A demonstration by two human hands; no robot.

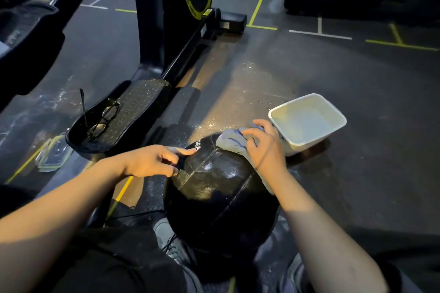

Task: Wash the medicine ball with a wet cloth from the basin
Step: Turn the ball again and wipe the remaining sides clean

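Observation:
A large black medicine ball [219,200] with stitched seams and white lettering rests on the floor between my feet, its top shiny and wet. My right hand [264,144] presses a pale grey-blue cloth [231,141] onto the ball's upper right side. My left hand [154,160] grips the ball's upper left edge, fingers curled on a seam or strap. The white rectangular basin [333,109] with cloudy water stands on the floor just right of the ball, behind my right hand.
A black exercise machine [181,38] stands at the left, with a pair of glasses [102,119] lying on its pedal [133,107]. A clear container lid [53,153] lies on the floor at far left. The dark floor [357,173] is wet near the basin.

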